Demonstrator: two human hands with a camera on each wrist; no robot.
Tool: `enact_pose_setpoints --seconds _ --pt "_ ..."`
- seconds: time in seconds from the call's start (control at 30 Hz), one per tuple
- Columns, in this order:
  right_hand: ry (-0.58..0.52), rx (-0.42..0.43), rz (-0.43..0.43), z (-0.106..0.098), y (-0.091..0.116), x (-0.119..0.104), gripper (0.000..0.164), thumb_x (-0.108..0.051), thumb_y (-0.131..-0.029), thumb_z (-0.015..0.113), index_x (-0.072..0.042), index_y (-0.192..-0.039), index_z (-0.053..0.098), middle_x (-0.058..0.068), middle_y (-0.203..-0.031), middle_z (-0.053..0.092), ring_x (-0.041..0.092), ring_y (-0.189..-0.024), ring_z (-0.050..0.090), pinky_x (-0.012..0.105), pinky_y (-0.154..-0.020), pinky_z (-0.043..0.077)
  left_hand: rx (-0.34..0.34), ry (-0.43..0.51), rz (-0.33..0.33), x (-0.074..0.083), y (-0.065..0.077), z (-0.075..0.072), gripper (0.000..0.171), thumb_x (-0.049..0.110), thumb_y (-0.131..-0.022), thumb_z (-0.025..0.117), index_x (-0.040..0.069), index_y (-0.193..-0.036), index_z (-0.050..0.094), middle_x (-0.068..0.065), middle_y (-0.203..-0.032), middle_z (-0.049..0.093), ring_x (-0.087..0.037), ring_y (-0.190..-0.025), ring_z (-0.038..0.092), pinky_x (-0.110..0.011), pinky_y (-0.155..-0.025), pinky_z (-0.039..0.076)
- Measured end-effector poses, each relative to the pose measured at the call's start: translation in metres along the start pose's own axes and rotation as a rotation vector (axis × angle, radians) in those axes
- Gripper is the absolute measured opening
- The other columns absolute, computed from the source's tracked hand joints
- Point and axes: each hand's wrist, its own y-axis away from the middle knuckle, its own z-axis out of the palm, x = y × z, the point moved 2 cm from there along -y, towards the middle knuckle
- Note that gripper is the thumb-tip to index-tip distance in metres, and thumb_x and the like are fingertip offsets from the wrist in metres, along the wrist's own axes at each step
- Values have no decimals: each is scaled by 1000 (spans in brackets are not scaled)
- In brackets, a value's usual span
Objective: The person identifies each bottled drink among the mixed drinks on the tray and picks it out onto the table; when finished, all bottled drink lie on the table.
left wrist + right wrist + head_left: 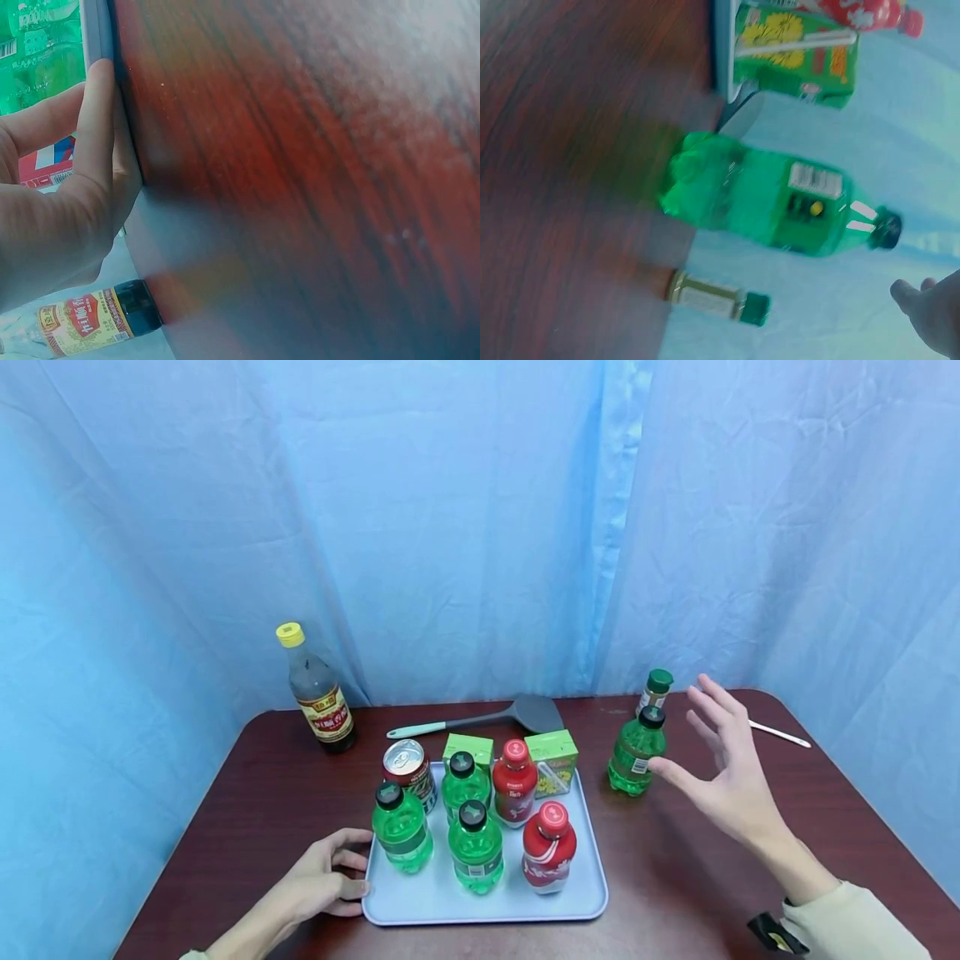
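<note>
My left hand is at the left side of a pale tray, its fingertips touching the rim. In the left wrist view, an extended finger lies against the tray's side. My right hand, thumb and fingers spread, holds nothing and is just right of a green soda bottle with a black cap. That bottle stands upright on the table; the right wrist view shows it whole, apart from the fingertips. On the tray stand three green soda bottles, two red bottles and green drink cartons.
A dark red soda can stands by the tray's back left corner. Behind are a spatula, a yellow-capped sauce bottle and a small green-capped jar. A white utensil handle lies at the right, before blue curtains.
</note>
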Motion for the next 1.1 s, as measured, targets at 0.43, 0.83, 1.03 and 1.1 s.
enact_pose_setpoints --seconds 0.43,0.83,1.03,1.1 --pt "-200 -288 -91 42 21 -11 124 -34 -73 93 9 -157 12 26 -163 9 29 -147 29 32 -104 47 1 -8 -9 2 -3 1 74 -8 -78 72 -3 -145 42 -19 -107 55 -26 -84 63 -47 -65 60" --pt "-247 -564 331 90 52 -18 121 -21 -73 92 -24 -162 11 4 -162 21 40 -139 38 47 -94 54 4 -8 -9 -2 -2 0 74 -7 -78 72 -3 -145 41 -19 -107 56 -26 -84 62 -47 -65 60" --pt "-206 -595 397 108 65 -19 114 -31 -74 92 -30 -161 17 -1 -159 28 26 -138 37 43 -95 54 4 -8 -17 -3 -2 -1 74 -7 -79 72 -4 -145 40 -19 -107 55 -26 -85 62 -47 -65 60" --pt "-201 -594 414 112 69 -19 113 -30 -75 91 -27 -160 18 1 -159 30 23 -138 38 43 -97 53 2 -8 -16 -2 -2 0 74 -6 -79 72 -4 -145 40 -19 -107 55 -26 -85 62 -47 -65 60"
